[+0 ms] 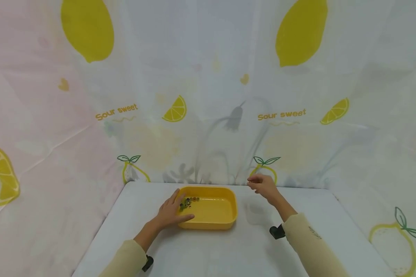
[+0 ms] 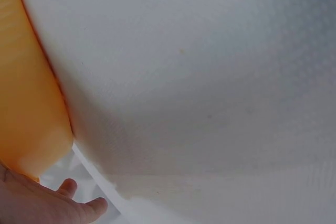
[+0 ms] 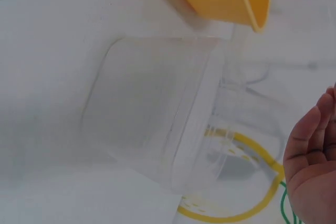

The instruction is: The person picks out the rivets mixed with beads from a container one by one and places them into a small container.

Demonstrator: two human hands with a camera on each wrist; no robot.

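Marble-like beads [image 1: 190, 200], several of them dark, green or orange, lie bunched in the yellow tray [image 1: 211, 226], toward its 9 to 10 o'clock end. The tray sits on the white bench [image 1: 208, 254]; at its 3 o'clock stands a clear plastic tub [image 3: 142, 93]. The left hand [image 1: 170, 213] lies at the tray's 9 o'clock edge, its grip spread, fingers straight and thumb apart. The right hand [image 1: 265, 187] is raised at the tub's 12 o'clock, its grip drawn together at the fingertips; whether a bead is pinched there, I cannot tell.

The beads should be light, hard and slick, apt to roll; likely best pinched singly across the middle, between thumb and forefinger pads, with a light squeeze.
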